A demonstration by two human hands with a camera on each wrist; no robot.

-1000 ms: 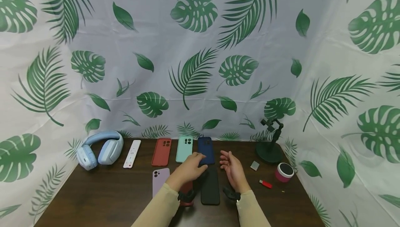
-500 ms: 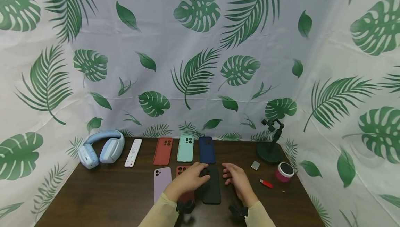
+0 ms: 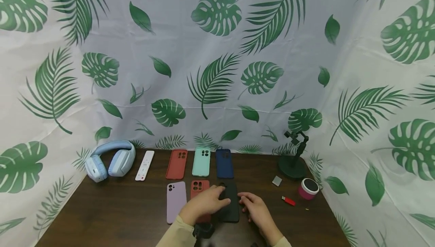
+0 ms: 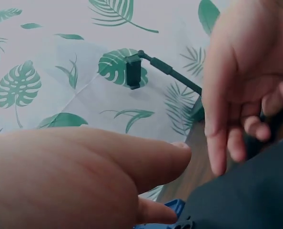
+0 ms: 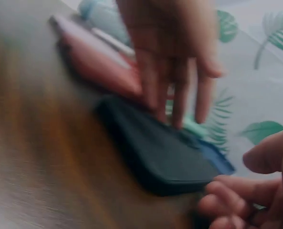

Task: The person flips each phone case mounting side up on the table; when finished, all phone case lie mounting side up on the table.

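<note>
A black phone case (image 3: 232, 203) lies back up in the front row on the dark wooden table. Over its left part reaches my left hand (image 3: 206, 201), fingers extended near the camera cutout and thumb held apart. My right hand (image 3: 255, 209) is beside the case's right edge, fingers loosely bent, holding nothing. In the right wrist view, the left hand (image 5: 175, 52) hangs over the far side of the black case (image 5: 156, 148). A red phone case (image 3: 199, 187) is partly hidden under my left hand and wrist. Left of it lies a lilac phone case (image 3: 176, 201).
Behind are a red case (image 3: 176, 164), a mint case (image 3: 201, 162) and a navy case (image 3: 224, 164). Blue headphones (image 3: 121, 162) and a white remote (image 3: 145, 165) lie left. Right are a black stand (image 3: 293, 167), a small grey square (image 3: 276, 181), a red USB stick (image 3: 288, 201) and a pink jar (image 3: 308, 189).
My right hand has come down toward the table's front and closer to the black case's right edge. The left hand has shifted slightly forward over the case. The phone cases have not moved.
</note>
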